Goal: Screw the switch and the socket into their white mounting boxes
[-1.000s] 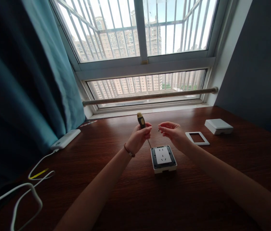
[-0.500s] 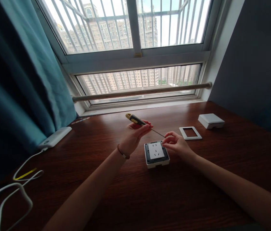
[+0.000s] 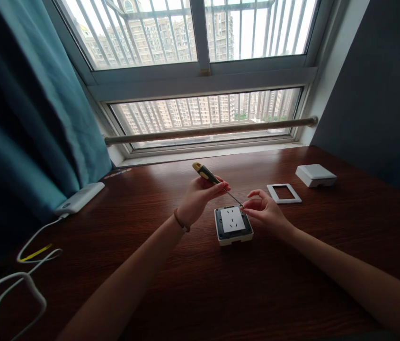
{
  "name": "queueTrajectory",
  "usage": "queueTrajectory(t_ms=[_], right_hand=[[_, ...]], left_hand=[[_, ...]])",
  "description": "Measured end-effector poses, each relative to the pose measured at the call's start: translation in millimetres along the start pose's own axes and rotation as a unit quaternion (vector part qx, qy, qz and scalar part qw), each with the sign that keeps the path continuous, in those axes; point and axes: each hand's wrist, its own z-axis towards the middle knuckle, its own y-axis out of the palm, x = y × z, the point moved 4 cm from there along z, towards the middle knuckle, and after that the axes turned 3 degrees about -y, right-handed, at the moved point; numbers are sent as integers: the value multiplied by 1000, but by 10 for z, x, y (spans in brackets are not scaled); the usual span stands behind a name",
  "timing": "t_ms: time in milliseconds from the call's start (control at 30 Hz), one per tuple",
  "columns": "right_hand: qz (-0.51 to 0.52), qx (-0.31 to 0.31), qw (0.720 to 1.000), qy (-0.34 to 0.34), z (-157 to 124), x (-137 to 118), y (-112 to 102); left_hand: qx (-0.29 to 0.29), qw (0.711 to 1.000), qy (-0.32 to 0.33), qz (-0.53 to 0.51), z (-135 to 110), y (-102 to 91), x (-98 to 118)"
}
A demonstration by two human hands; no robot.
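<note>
My left hand (image 3: 200, 196) is closed around a screwdriver (image 3: 205, 173) with a yellow-and-dark handle, which slants down to the right. The thin shaft ends at the fingertips of my right hand (image 3: 269, 213). Those fingers are pinched together at the tip, over the back right corner of a wall socket (image 3: 233, 220); whatever small piece they hold is too small to make out. The socket has a white slotted face in a dark surround, lies face up, and sits on a white box base. Its outer cover is off.
A white cover frame (image 3: 287, 201) lies right of my right hand, with a white switch box (image 3: 316, 174) farther back. At left are a white power bank (image 3: 81, 199), its white cable (image 3: 38, 232) with a yellow tie, and a blue curtain (image 3: 75, 132). The window rail (image 3: 207, 131) runs behind the table.
The whole view has shifted slightly. The screwdriver tip and my right fingertips are now closer together at the socket's corner, and the screwdriver stands a little steeper.
</note>
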Motion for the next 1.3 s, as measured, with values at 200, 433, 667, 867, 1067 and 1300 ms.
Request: queueTrajectory(t_ms=[200, 433, 667, 867, 1067, 1300], right_hand=[[-17, -7, 1000, -8, 2, 10, -6], [-54, -33, 998, -25, -7, 6, 23], [-83, -35, 995, -49, -27, -4, 23], [-91, -28, 994, -52, -5, 23, 1], [-87, -31, 995, -34, 19, 66, -9], [-96, -50, 994, -32, 30, 55, -24]], left_hand=[[-3, 1000, 6, 11, -3, 6, -9], [-5, 994, 63, 94, -28, 63, 24], [-19, 986, 94, 139, -82, 144, 30], [-54, 982, 98, 154, -121, 221, 14], [-53, 979, 98, 172, -124, 224, -23], [-72, 973, 110, 191, -133, 240, -20]])
